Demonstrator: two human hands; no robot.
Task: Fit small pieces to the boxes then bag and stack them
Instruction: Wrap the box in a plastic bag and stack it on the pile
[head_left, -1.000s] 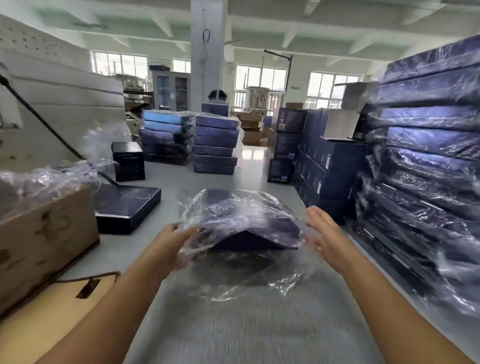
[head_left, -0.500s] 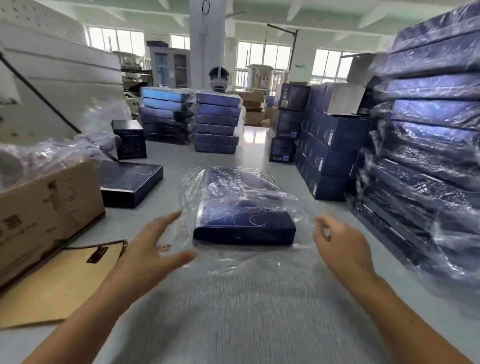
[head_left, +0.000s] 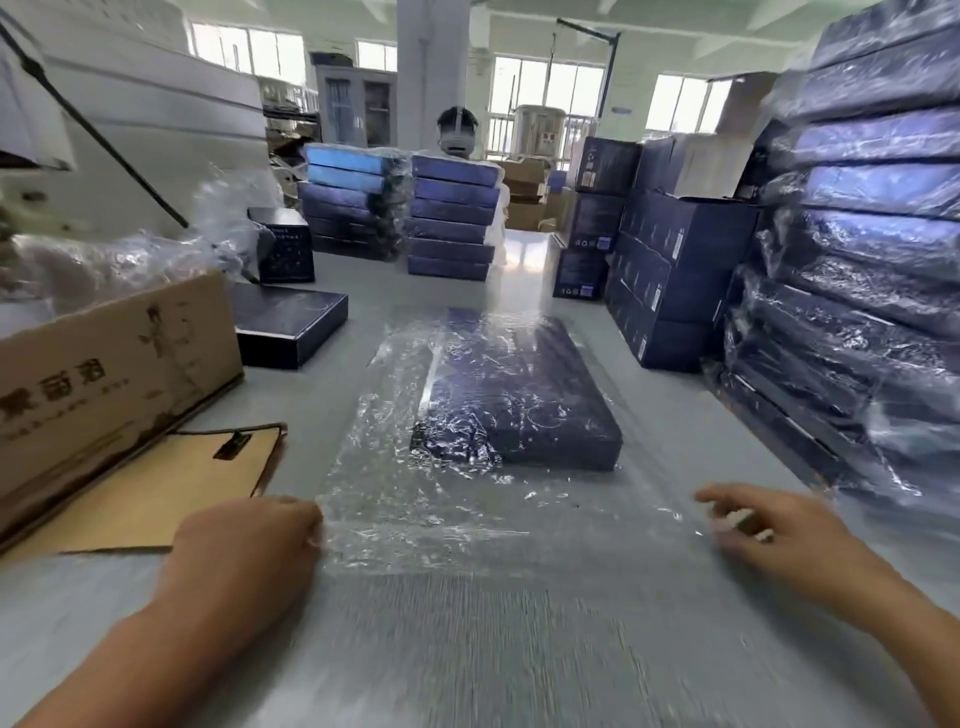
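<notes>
A dark blue flat box (head_left: 524, 405) lies on the grey table (head_left: 467, 649) inside a clear plastic bag (head_left: 457, 525). The bag's loose open end stretches toward me, flat on the table. My left hand (head_left: 249, 545) grips the bag's near left corner with curled fingers. My right hand (head_left: 769, 530) is blurred at the bag's near right corner, its fingers pinching the edge. The plastic is drawn taut between both hands.
A tall stack of bagged boxes (head_left: 862, 270) stands at the right, with bare blue boxes (head_left: 675, 280) beside it. Two more stacks (head_left: 447, 218) stand at the far end. At the left are a cardboard carton (head_left: 104, 374), a brown folder (head_left: 171, 493) and an unbagged box (head_left: 285, 322).
The bagged box went from lifted in both hands to lying flat on the table. Both hands let go, drew back toward me and took hold of the bag's near edge.
</notes>
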